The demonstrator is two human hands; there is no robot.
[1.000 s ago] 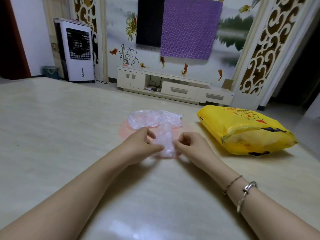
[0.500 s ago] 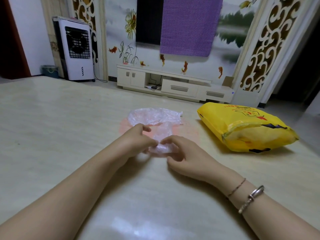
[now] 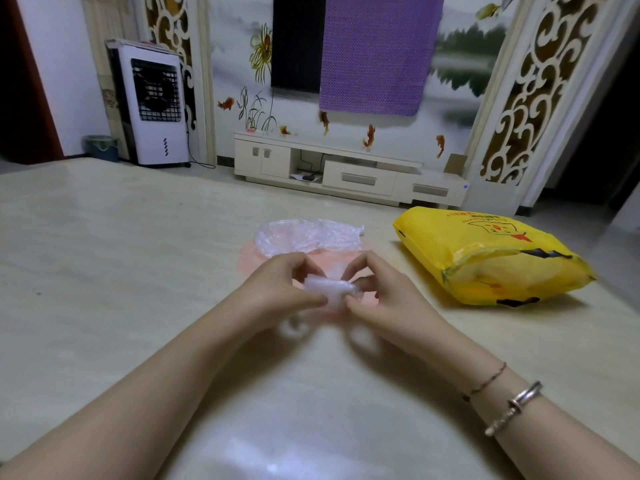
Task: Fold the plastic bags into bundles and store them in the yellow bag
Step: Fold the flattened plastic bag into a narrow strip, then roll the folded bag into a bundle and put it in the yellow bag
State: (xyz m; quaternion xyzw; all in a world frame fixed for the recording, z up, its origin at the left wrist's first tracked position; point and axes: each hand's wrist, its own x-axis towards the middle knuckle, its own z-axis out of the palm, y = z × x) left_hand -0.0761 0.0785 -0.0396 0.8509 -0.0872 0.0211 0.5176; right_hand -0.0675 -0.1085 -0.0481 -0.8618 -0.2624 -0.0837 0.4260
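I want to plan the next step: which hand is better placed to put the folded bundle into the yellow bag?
The right hand: it already pinches the bundle, and the yellow bag lies on its side.

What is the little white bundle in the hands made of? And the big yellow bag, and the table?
The bundle looks like thin clear plastic film: crinkly, see-through, whitish where bunched. The yellow bag seems to be thicker glossy plastic or woven sacking; it shines and creases stiffly. The table looks like polished stone or a marble-look top, pale, streaked, mirroring light.

A single head-worn camera looks forward and down across the table [image 3: 104, 271], close over both forearms.
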